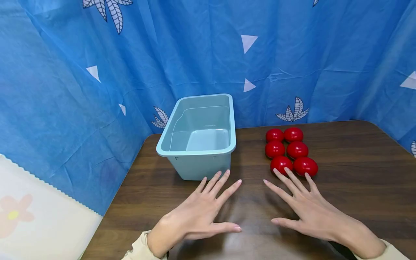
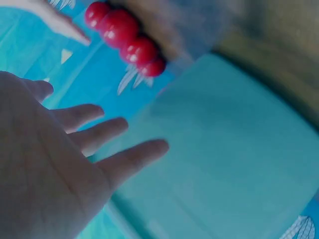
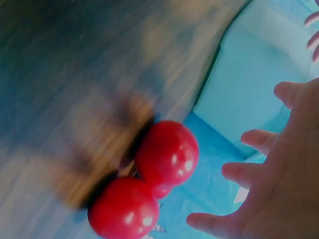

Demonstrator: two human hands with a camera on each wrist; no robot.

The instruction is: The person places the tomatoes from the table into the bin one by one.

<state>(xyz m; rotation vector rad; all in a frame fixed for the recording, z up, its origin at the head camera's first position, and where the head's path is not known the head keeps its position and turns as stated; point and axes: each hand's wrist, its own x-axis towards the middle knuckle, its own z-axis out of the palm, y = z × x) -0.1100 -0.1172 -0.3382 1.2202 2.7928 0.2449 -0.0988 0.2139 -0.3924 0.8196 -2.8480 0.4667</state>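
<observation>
Pale blue plastic forms the deep rectangular bin [image 1: 203,168] at the far left of the brown wood-grain table [image 1: 139,202] in the head view. To its right, also toward the far edge, six glossy red balls [image 1: 297,150] sit close together in two columns of three, the nearest pair lying slightly right of the others. A patterned blue curtain [image 1: 208,47] hangs behind and to both sides, and a flowered white cloth [image 1: 48,206] shows at the near left. Both hands reach in from the near edge, well apart from each other, palms down and fingers spread. The left hand [image 1: 198,213] lies in front of the bin's near wall; the right hand [image 1: 312,213] is on the near side of the balls, its fingertips overlapping the nearest pair. Contact cannot be judged from here.

In the left wrist view, the left hand's fingers extend separately across the view of the bin's wall. Some of the balls appear beyond, with part of the right hand near them.

In the right wrist view, the right hand's fingers are spread too, beside the balls, and a strip of curtain shows between. The bin stands farther off, with the left hand's fingertips at the picture's edge.
</observation>
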